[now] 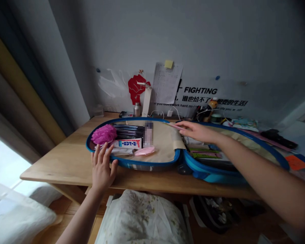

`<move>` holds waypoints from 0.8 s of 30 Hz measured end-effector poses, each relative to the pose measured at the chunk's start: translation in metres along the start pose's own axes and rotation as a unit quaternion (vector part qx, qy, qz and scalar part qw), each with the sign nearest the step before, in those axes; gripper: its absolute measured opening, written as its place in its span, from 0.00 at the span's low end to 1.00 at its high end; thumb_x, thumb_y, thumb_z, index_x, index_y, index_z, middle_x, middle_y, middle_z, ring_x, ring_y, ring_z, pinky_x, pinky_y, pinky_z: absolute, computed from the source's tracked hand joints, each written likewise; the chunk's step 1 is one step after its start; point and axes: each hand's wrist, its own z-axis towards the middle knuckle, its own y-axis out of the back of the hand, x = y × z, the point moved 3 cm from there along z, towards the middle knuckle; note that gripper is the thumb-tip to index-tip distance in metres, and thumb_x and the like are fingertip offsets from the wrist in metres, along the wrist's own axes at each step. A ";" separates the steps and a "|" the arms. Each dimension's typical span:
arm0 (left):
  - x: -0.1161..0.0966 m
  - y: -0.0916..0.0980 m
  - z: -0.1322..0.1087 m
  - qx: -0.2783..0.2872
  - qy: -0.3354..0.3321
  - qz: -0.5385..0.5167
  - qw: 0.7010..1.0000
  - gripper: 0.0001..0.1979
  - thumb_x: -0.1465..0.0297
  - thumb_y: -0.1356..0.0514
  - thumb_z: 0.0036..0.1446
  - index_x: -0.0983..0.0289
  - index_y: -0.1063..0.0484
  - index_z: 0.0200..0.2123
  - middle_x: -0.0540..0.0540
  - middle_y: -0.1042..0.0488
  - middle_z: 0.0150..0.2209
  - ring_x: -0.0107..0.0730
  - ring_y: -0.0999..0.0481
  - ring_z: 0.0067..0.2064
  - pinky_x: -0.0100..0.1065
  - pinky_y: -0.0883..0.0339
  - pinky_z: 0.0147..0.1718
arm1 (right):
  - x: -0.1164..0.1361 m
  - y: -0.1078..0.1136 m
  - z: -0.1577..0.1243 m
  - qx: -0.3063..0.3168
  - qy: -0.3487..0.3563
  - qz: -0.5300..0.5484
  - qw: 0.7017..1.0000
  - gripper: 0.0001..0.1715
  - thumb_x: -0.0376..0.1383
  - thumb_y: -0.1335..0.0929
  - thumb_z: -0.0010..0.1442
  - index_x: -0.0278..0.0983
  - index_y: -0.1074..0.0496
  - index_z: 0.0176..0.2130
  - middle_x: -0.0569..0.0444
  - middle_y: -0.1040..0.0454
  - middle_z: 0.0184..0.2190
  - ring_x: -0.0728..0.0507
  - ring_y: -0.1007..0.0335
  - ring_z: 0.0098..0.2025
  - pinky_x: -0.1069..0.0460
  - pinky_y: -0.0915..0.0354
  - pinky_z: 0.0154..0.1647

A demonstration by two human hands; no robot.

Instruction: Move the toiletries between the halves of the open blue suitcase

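Note:
A blue suitcase point(176, 156) lies spread open on the wooden table. My left hand point(103, 166) rests on its near left rim, fingers apart, just below a magenta bath puff point(104, 134). To the right of the puff are dark flat packs point(128, 131), a boxed toothpaste point(129, 143), a white packet point(123, 151) and a pink oval item point(144, 151). A blurred-out item point(148, 134) stands beside them. Above the suitcase's middle, my right hand point(193, 130) pinches a thin pink stick-like item point(176, 126), its kind unclear. Under that arm, the right half holds green packs point(205, 154).
A white lamp point(146, 100) and a metal bottle point(137, 109) stand behind the suitcase against the wall. Bottles and pens point(205, 112) crowd the back right. A chair with a floral cover point(144, 217) is at the table's front, beside a dark bin point(216, 213).

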 end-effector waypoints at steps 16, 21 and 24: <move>0.000 0.001 0.000 0.011 0.022 -0.014 1.000 0.26 0.61 0.50 0.68 0.61 0.36 0.66 0.63 0.38 0.68 0.52 0.53 0.74 0.56 0.61 0.71 | 0.076 -0.109 0.052 0.217 0.151 -0.171 0.949 0.25 0.34 0.37 0.63 0.40 0.23 0.57 0.45 0.22 0.51 0.43 0.25 0.46 0.53 0.34 0.45; 0.001 0.000 0.000 0.008 0.019 -0.013 1.000 0.25 0.61 0.50 0.68 0.61 0.36 0.65 0.63 0.38 0.68 0.51 0.53 0.74 0.56 0.61 0.71 | 0.071 -0.121 0.059 0.194 0.162 -0.165 0.953 0.25 0.30 0.36 0.61 0.41 0.21 0.54 0.48 0.20 0.51 0.43 0.25 0.49 0.53 0.35 0.48; 0.000 0.000 0.000 0.004 0.015 -0.012 1.000 0.25 0.61 0.49 0.68 0.61 0.36 0.65 0.63 0.38 0.68 0.51 0.52 0.74 0.56 0.61 0.71 | 0.068 -0.127 0.064 0.182 0.157 -0.157 0.958 0.25 0.29 0.36 0.60 0.43 0.20 0.52 0.50 0.20 0.51 0.43 0.25 0.49 0.53 0.35 0.49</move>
